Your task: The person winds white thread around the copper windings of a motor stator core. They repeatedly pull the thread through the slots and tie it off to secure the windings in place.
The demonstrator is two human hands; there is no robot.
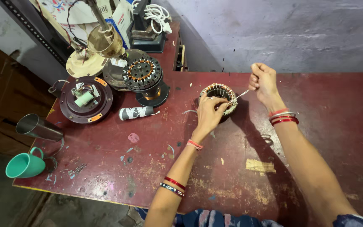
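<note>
A small round motor stator [218,91] with copper windings sits on the worn red table [156,168]. My left hand [209,114] rests on its near rim, fingers curled over it. My right hand [262,80] is raised to the right of the stator, fingers pinched on a thin pale strip [241,95] that runs down to the stator's rim. Both wrists wear red bangles.
At the left stand a larger stator on a black base [144,77], a dark round motor cover [85,100], brass fan parts [105,41] and a striped roll [135,112]. A steel tumbler [38,127] and a teal mug [24,164] sit at the table's left edge.
</note>
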